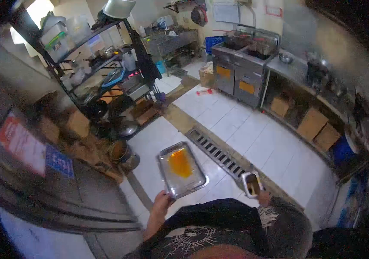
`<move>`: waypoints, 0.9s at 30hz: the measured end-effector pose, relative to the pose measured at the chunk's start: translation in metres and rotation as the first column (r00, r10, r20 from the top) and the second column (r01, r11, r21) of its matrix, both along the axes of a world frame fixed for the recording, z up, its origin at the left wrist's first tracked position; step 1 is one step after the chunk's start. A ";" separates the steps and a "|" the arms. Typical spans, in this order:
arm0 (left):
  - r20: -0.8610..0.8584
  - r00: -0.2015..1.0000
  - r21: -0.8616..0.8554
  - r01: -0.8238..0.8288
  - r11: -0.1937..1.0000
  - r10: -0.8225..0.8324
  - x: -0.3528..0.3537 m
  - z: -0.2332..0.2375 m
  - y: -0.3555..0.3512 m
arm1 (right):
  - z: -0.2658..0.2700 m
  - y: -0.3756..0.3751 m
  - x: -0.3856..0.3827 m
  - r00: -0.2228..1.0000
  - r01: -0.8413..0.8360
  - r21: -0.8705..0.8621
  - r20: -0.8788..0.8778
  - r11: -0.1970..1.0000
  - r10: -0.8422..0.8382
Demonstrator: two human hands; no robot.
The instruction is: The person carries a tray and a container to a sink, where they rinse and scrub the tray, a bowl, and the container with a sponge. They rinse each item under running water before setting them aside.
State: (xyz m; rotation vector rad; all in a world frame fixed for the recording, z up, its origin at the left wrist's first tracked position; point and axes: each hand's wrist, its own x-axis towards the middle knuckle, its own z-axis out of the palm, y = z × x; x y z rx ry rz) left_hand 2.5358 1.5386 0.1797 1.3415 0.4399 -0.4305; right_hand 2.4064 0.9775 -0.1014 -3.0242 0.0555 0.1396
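Observation:
My left hand (163, 203) grips the near left corner of a shallow metal tray (165, 172), held out over the floor. A patch of orange-yellow liquid (180, 164) lies in the tray. On the other side, my right hand (263, 198) is closed on the edge of a small deep metal pan (245, 185). Something brownish shows inside that pan, too dark to make out. The tray and the pan are apart, with the floor drain between and beyond them.
A slotted drain (216, 153) crosses the white tiled floor (244, 134). Shelving (102, 64) with containers stands left, above a bucket (126, 155). Fryers (240, 69) and a steel counter (296, 73) with cardboard boxes (314, 123) line the right. A red-and-white item (206, 92) lies on the floor.

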 end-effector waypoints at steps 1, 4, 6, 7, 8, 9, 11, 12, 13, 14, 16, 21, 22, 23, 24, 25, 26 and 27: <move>-0.025 0.999 -0.043 -0.034 0.998 0.033 0.030 -0.012 0.009 | 0.012 0.006 0.050 0.991 -0.011 -0.040 0.136 0.999 0.017; -0.072 0.992 0.011 -0.100 0.995 0.100 0.114 -0.014 0.019 | 0.050 0.027 0.229 0.900 0.421 0.290 -0.248 0.859 -0.358; -0.025 0.999 -0.036 -0.038 0.999 0.037 0.180 -0.015 0.028 | -0.012 0.027 0.323 0.885 0.441 0.402 -0.046 0.803 -0.463; -0.032 0.997 -0.013 -0.066 0.998 0.065 0.215 -0.014 0.031 | -0.048 0.027 0.374 0.771 0.542 0.657 -0.141 0.524 -0.621; -0.027 0.996 0.004 -0.090 0.996 0.090 0.257 -0.010 0.027 | -0.065 0.021 0.421 0.636 0.545 0.821 -0.272 0.171 -0.722; -0.011 0.993 0.017 -0.118 0.993 0.118 0.302 -0.010 0.021 | -0.075 0.006 0.456 0.651 0.518 0.842 -0.272 0.152 -0.709; 0.019 0.999 0.032 -0.034 0.999 0.033 0.383 -0.020 0.026 | -0.082 0.006 0.488 0.653 0.477 0.879 -0.336 0.023 -0.679; 0.034 0.999 0.045 0.010 0.999 -0.011 0.426 -0.022 0.031 | -0.070 0.015 0.500 0.639 0.454 0.887 -0.391 -0.085 -0.662; 0.078 0.996 0.003 0.043 0.999 -0.043 0.466 -0.023 0.033 | -0.054 0.025 0.512 0.623 0.431 0.882 -0.445 -0.192 -0.643; 0.070 0.996 0.004 0.052 0.999 -0.052 0.506 -0.017 0.032 | -0.017 0.036 0.512 0.820 0.349 0.759 0.036 0.549 -0.572; 0.060 0.995 -0.009 0.077 0.997 -0.076 0.589 -0.002 0.017 | 0.030 0.039 0.521 0.957 0.141 0.100 0.241 0.985 -0.161; 0.034 0.991 -0.096 0.132 0.987 -0.129 0.778 -0.001 -0.012 | -0.022 -0.004 0.560 0.999 0.039 0.116 0.023 0.992 -0.041; 0.015 0.992 -0.099 0.129 0.987 -0.128 0.815 -0.001 -0.020 | -0.028 -0.006 0.583 0.996 0.079 0.158 -0.062 0.984 -0.070; -0.004 0.992 -0.105 0.126 0.987 -0.127 0.849 -0.006 -0.029 | -0.037 -0.013 0.608 0.984 0.123 0.195 -0.149 0.973 -0.094; -0.006 0.992 -0.097 0.124 0.987 -0.126 0.866 -0.015 -0.038 | -0.044 -0.024 0.627 0.967 0.158 0.233 -0.234 0.959 -0.103; -0.003 0.992 -0.100 0.128 0.987 -0.129 0.896 -0.028 -0.043 | -0.050 -0.037 0.654 0.943 0.200 0.258 -0.313 0.945 -0.114; 0.008 0.992 -0.107 0.128 0.986 -0.128 0.926 -0.038 -0.050 | -0.055 -0.053 0.687 0.916 0.237 0.276 -0.383 0.931 -0.119; -0.010 0.991 -0.058 0.136 0.989 -0.137 0.952 -0.044 -0.055 | -0.057 -0.070 0.721 0.887 0.269 0.289 -0.446 0.919 -0.119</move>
